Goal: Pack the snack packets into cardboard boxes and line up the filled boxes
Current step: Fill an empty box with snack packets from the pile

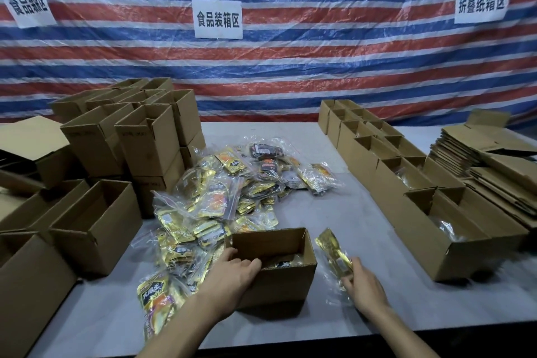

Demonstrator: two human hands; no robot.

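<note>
An open cardboard box (279, 285) stands at the table's near edge, with dark and gold packets low inside it. My left hand (232, 273) grips its left wall, fingers curled over the rim. Just right of the box, my right hand (363, 288) pinches a gold snack packet (331, 250) in clear wrap, held tilted above the table. A big pile of snack packets (226, 197) lies behind and to the left of the box. A row of filled open boxes (406, 180) runs along the right side.
Stacked empty boxes (139, 136) stand at the back left, and more open boxes (93, 221) sit at the near left. Flattened cartons (488, 160) lie at the far right. A grey table (363, 212) carries everything; a striped tarp (290, 67) hangs behind.
</note>
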